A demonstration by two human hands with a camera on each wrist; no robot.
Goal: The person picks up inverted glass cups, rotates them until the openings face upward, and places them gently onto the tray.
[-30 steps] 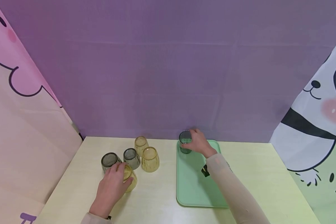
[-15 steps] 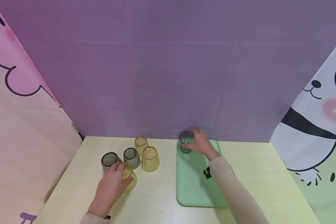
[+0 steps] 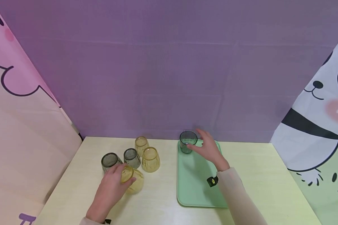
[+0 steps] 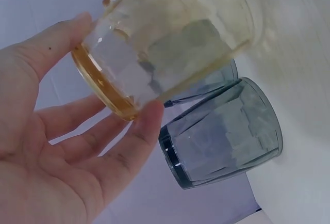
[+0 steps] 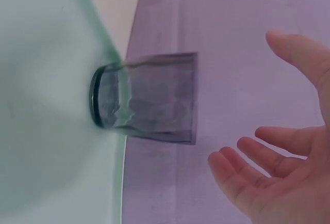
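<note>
My left hand (image 3: 110, 187) pinches an upside-down yellow drinking glass (image 3: 136, 182) by its base. In the left wrist view, thumb and fingertips lie around the thick amber base of this yellow glass (image 4: 170, 38), which is tilted. A grey glass (image 3: 110, 161) stands upside down just behind that hand. Over the green tray (image 3: 197, 193), my right hand (image 3: 209, 150) has its fingers spread beside an upright grey glass (image 3: 187, 145) at the tray's back left corner. The right wrist view shows a gap between the fingers and this grey glass (image 5: 149, 97).
Behind the left hand stand a smaller grey glass (image 3: 132, 158) and two yellow glasses, one nearer (image 3: 151, 161) and one farther back (image 3: 141, 146), all upside down. A purple cloth (image 3: 169, 78) hangs along the table's (image 3: 256, 175) back edge.
My right hand has let go of the upright grey glass and drawn back to the right. The yellow glass in my left hand has tilted, its mouth swinging right.
</note>
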